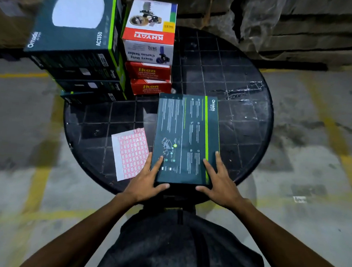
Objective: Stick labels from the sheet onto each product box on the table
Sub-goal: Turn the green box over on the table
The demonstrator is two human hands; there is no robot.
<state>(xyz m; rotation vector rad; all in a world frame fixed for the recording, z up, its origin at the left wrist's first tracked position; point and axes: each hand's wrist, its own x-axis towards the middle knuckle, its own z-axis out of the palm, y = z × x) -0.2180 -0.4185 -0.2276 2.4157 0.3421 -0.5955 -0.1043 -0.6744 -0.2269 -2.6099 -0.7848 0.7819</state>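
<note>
At the near edge of the round black table (242, 108), both hands rest on a flat dark box (186, 137) lying printed face up. Left hand (147, 180): fingers straight and spread over the box's near-left corner, thumb along its near edge; nothing pinched, palm open. Right hand (219, 181): same posture on the near-right corner, fingers flat on the green stripe side, thumb against the near edge. Neither hand curls round the box; they appear to be steadying or squaring it.

Label sheet (130, 153): white backing with a grid of red-bordered labels, flat on the table just left of the box, its right edge touching or slipping under the left fingers; cannot tell which. The upper left part of the sheet looks stripped of labels.

Far side of the table: a stack of dark boxes (87, 75), and beside it a stack of red and white boxes (149, 51). No label is legible on any of them from here.

Judgement: step in hand is positioning the flat box for labelling. No label is visible on its upper face. Next move calls for one hand to hold the box while the other reaches to the sheet, lifts a label by its corner and presses it onto a plain patch of the box.
</note>
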